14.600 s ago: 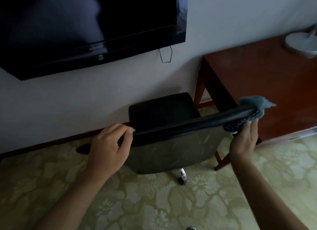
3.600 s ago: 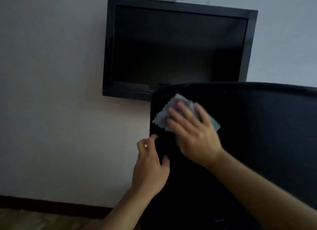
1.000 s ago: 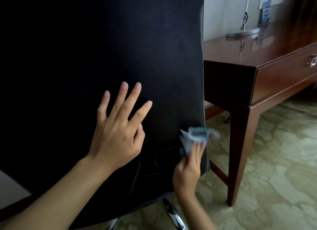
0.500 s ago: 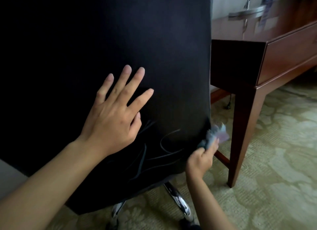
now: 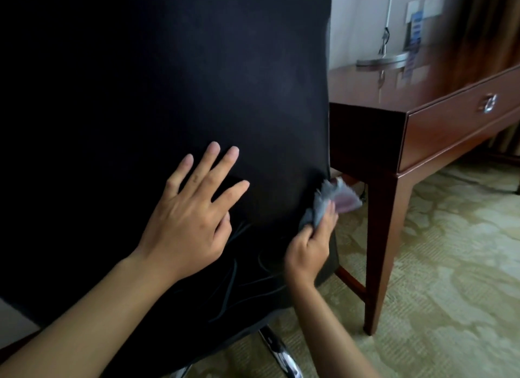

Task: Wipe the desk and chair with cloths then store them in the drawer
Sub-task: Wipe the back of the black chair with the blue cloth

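The black chair back (image 5: 174, 76) fills the left and middle of the view. My left hand (image 5: 194, 211) lies flat on it with fingers spread and straight. My right hand (image 5: 311, 246) grips a small grey-blue cloth (image 5: 326, 201) against the chair back's lower right edge. To the right stands the reddish-brown wooden desk (image 5: 365, 82), its drawer (image 5: 455, 124) closed, with a metal handle (image 5: 489, 104) on the front.
A lamp base (image 5: 381, 59) sits at the back of the desk. The chair's chrome base legs (image 5: 277, 352) show below the back. Patterned green carpet (image 5: 450, 279) spreads to the right, and the desk leg (image 5: 382, 251) stands close to my right hand.
My right hand has slid the cloth a little along the chair's lower right edge. My left hand stays flat on the chair back. The view has shifted slightly, showing more of the desk drawer.
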`<state>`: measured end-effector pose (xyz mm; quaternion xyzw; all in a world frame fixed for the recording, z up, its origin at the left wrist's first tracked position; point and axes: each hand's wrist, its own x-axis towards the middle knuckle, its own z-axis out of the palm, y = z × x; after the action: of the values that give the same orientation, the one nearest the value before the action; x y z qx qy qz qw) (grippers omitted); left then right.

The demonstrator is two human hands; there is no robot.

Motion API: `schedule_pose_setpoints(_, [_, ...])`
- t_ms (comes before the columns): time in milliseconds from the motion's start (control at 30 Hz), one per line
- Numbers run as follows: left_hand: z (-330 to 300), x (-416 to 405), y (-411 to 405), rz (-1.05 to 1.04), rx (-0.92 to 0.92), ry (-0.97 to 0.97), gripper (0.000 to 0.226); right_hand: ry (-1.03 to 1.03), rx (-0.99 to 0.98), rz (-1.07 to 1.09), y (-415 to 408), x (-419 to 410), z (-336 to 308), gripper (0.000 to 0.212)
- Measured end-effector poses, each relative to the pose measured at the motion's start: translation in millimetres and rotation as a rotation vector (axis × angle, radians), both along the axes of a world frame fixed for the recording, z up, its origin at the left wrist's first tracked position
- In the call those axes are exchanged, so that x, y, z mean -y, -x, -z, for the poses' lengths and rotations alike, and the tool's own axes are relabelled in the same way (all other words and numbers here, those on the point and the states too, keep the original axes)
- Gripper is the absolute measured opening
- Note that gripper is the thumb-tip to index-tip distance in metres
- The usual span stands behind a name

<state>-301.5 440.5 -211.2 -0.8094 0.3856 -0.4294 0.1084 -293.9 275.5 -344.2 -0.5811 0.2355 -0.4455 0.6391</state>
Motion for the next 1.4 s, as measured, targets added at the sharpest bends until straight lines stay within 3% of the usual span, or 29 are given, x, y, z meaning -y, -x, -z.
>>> schedule_pose_setpoints(100, [-8.1,-3.9,4.5,0.020,-0.065,-0.025,0.058,-0.087,-0.063,0.013,-0.9,-9.5,7.6,0.062])
schedule_pose_setpoints(200, [-15.4,-11.3,11.1,0.105,-0.118,0.030,0.057,0.153,0.116,0.063,-10.4,-32.9,-25.3,0.064])
schedule_pose_setpoints(333, [-19.8,-42.7,17.7,0.066,0.064,0.122,0.056,0.762,0.403,-0.059,-6.5,-86.6,-24.1,0.051])
schedule_pose_setpoints(467, [-4.4,-80.6,23.6,-0.099,0.103,0.024,0.061,1.610,0.414,-0.331,14.8,-84.1,49.4,0.043])
schedule_pose_setpoints(533, [4.2,-93.7,28.6,-0.146,0.065,0.001,0.063,1.753,0.429,-0.374,11.6,-64.2,45.8,0.042])
schedule_pose_setpoints(767, [8.1,-109.9,35.6,-0.074,-0.077,0.128,0.071,1.260,0.610,-0.002,-19.0,-77.4,-101.8,0.042])
schedule_pose_setpoints(867, [11.1,-115.6,35.9,-0.052,-0.085,0.179,0.068,1.144,0.588,0.066,-20.4,-99.3,-127.5,0.042])
schedule_pose_setpoints(933, [17.3,-120.5,38.1,-0.081,-0.085,0.225,0.063,1.256,0.567,-0.014,-10.3,-105.8,-97.9,0.043])
schedule_pose_setpoints(1067, [24.5,-129.7,45.7,-0.125,-0.117,0.222,0.059,1.845,0.404,-0.287,15.0,-68.3,0.1,0.044])
schedule_pose_setpoints(1133, [22.9,-130.5,48.2,-0.123,-0.134,0.222,0.058,1.925,0.340,-0.299,18.2,-44.9,7.8,0.042])
schedule_pose_setpoints(1200, [20.7,-127.6,49.4,-0.122,-0.148,0.243,0.057,1.812,0.352,-0.217,11.6,-33.5,-21.6,0.042])
schedule_pose_setpoints(1333, [7.7,-111.8,51.1,-0.077,-0.098,0.312,0.054,1.361,0.436,0.068,-4.4,-36.8,-147.4,0.060])
schedule_pose_setpoints(1400, [-4.5,-102.6,49.2,-0.047,-0.045,0.354,0.054,1.237,0.489,0.115,-6.2,-48.2,-191.9,0.061])
